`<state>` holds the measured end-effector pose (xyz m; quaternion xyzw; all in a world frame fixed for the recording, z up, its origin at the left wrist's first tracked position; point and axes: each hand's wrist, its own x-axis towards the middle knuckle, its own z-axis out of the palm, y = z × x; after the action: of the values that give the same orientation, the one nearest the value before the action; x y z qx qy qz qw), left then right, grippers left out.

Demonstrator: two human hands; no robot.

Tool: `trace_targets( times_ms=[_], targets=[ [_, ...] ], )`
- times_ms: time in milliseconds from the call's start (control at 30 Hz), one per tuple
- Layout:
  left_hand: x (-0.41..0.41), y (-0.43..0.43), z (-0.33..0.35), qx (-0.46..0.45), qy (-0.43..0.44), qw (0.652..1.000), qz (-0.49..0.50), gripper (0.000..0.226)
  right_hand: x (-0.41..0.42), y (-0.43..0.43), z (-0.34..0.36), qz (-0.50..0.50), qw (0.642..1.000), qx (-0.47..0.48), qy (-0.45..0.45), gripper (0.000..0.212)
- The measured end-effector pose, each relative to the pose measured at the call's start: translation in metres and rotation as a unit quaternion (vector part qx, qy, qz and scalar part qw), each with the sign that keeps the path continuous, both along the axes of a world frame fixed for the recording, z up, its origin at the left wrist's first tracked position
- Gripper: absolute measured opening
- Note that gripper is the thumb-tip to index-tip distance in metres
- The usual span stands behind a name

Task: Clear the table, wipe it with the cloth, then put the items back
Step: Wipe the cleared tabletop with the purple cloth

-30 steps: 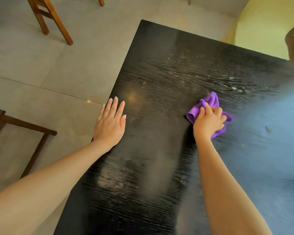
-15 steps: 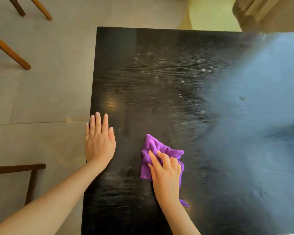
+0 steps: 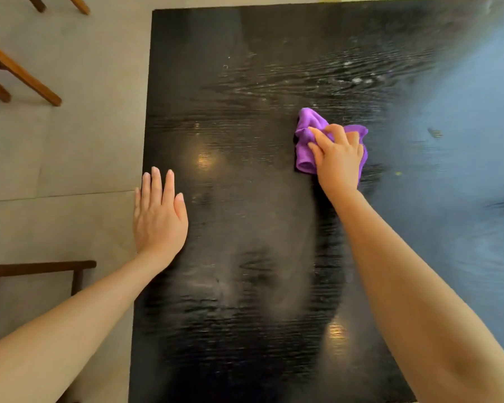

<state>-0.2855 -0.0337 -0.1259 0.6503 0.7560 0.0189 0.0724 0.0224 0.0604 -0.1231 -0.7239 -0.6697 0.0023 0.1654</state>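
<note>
Since half a second ago the right hand, clenched on the cloth, has wiped farther up the cleared counter; left hand lies flat, empty; wiping unfinished, items unreturned.

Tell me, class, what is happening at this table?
A person is wiping a black table. The right hand presses a bunched purple cloth onto the top, right of the middle. The left hand lies flat at the left edge, holding nothing. No items sit on the table in view.
</note>
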Motion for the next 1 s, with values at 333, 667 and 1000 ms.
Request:
trace_targets(
  times_ms=[333,667,1000],
  targets=[
    [0.0,0.0,0.003,-0.006,-0.004,1.0,-0.001,0.054,-0.034,-0.215,0.008,0.148,0.987,0.006,0.056,0.044],
    [0.001,-0.001,0.001,-0.004,0.005,1.0,0.005,0.054,0.055,-0.015,0.001,-0.084,0.995,-0.001,0.06,0.029],
    [0.003,-0.001,0.004,-0.008,0.001,1.0,0.008,0.054,-0.083,-0.142,0.006,0.062,0.994,0.011,0.091,0.024]
  ],
)
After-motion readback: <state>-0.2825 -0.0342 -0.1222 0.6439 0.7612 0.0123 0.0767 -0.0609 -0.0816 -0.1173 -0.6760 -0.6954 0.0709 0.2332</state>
